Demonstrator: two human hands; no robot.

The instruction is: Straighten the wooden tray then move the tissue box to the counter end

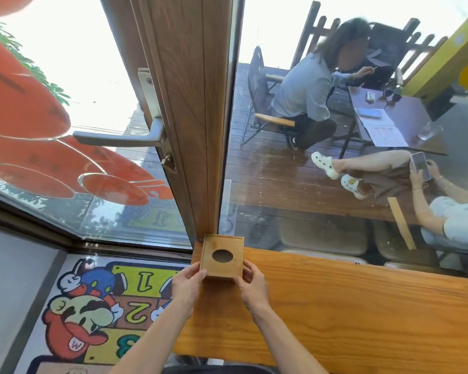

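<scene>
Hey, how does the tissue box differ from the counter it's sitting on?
The tissue box is a small upright block with an oval hole in its top; the counter is a long flat slab with no opening. The box's wood is paler and plainer, the counter's more orange with bold grain. The left hand and right hand grip the box, not the counter. Both are wooden, and the box stands at the counter's far left end.

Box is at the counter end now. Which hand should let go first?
Either; slight edge to the right hand. Both grip the tissue box, but the left hand hangs past the counter edge.
</scene>
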